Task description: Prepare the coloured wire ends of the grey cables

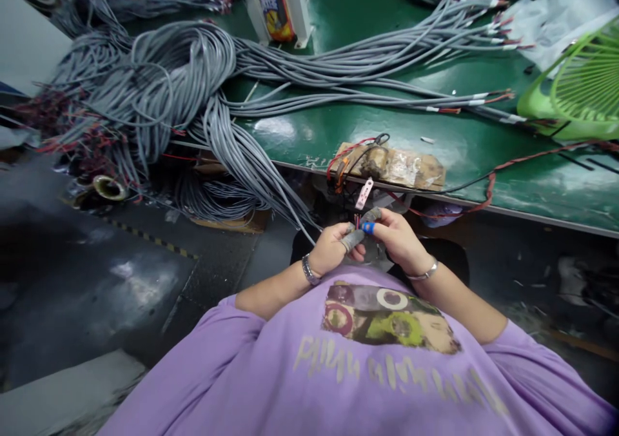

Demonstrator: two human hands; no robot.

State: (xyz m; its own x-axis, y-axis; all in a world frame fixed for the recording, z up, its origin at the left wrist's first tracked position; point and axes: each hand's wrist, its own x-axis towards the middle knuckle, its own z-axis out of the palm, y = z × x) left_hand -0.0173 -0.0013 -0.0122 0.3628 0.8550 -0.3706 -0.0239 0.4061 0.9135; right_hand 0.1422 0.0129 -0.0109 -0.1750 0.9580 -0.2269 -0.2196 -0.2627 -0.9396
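Observation:
Both my hands meet in front of my chest, below the bench edge. My left hand [333, 247] is closed in a pinch, with grey tape on a fingertip. My right hand [397, 237], with blue and grey finger tape, is also closed. Between them they pinch the end of a grey cable [271, 178] whose thin red wire ends [358, 219] stick up. That cable runs up and left into a big bundle of grey cables [159, 88]. A small pink tag [363, 193] hangs just above my fingers.
A green workbench [435, 139] carries more grey cables [387, 49], a taped brown block [396, 165] with red and black wires, a green plastic basket [580, 88] and a plastic bag [556, 10]. A white post [294, 4] stands at the back. A tape roll [109, 188] lies lower left.

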